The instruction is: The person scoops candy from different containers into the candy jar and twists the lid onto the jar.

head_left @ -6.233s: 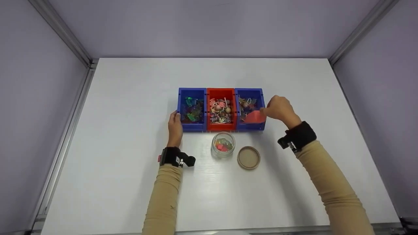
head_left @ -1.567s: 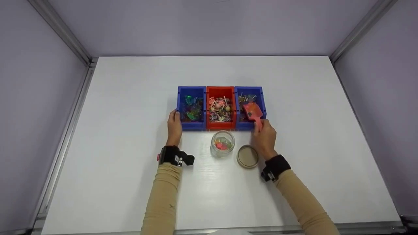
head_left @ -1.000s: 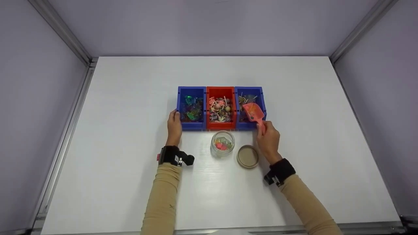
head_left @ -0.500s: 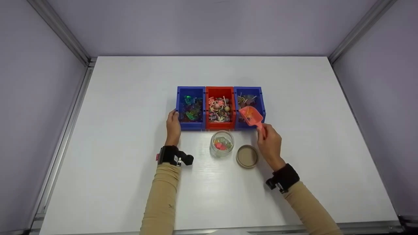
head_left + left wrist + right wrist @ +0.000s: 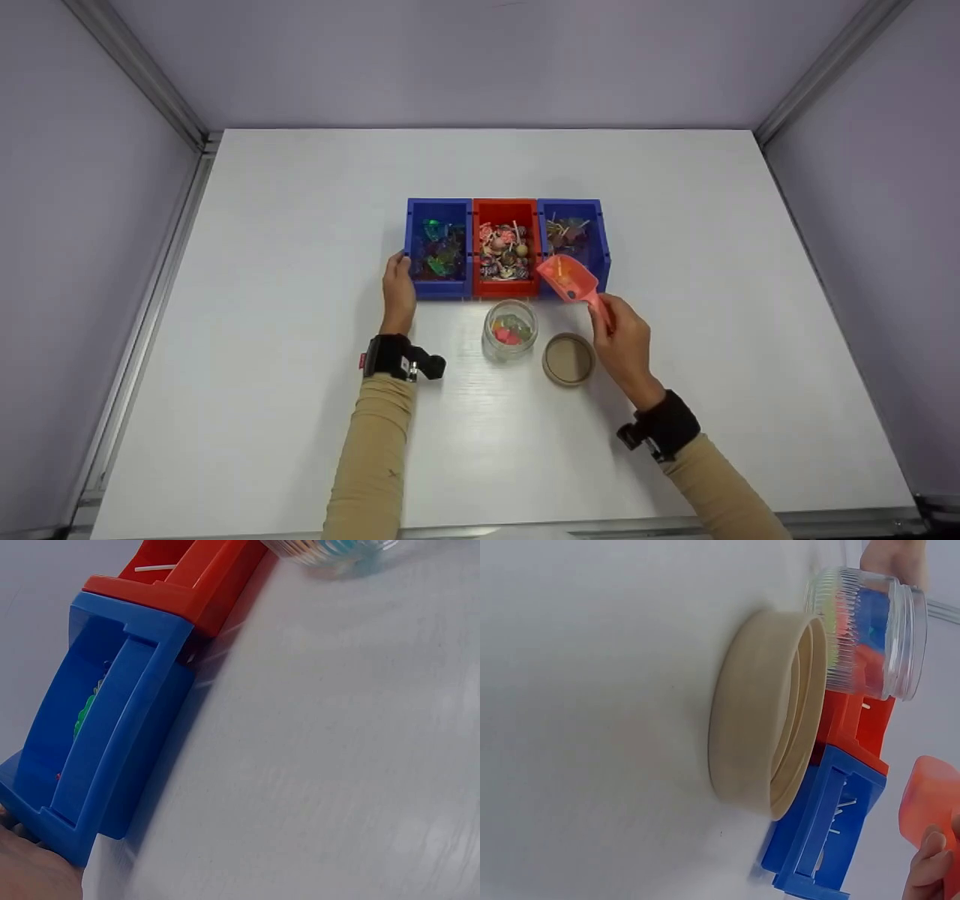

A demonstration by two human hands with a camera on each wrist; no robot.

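My right hand [image 5: 624, 341] grips the handle of a coral-red scoop [image 5: 568, 278], raised over the front of the right blue bin [image 5: 604, 251]. A few small orange and dark pieces lie in the scoop. My left hand [image 5: 399, 294] rests against the outer left side of the left blue bin [image 5: 441, 290], fingers along its wall. An uncapped glass jar [image 5: 491, 346], holding pink and green pieces, stands before the bins. Right of it lies a round beige lid [image 5: 568, 382], hollow side up. In the right wrist view the scoop [image 5: 928, 802] shows at the edge, fingers round its handle.
Between the blue bins sits a red bin [image 5: 508, 289] of small lollipops and candies. Translucent green and blue pieces fill the left bin; white sticks poke up in the right one. All stands on a white table [image 5: 300, 187] enclosed by grey walls [image 5: 480, 67].
The right hand first tipped the scoop over the right bin, then held it there bowl up with pieces in it. It has since drawn back toward the jar. The left hand stayed put.
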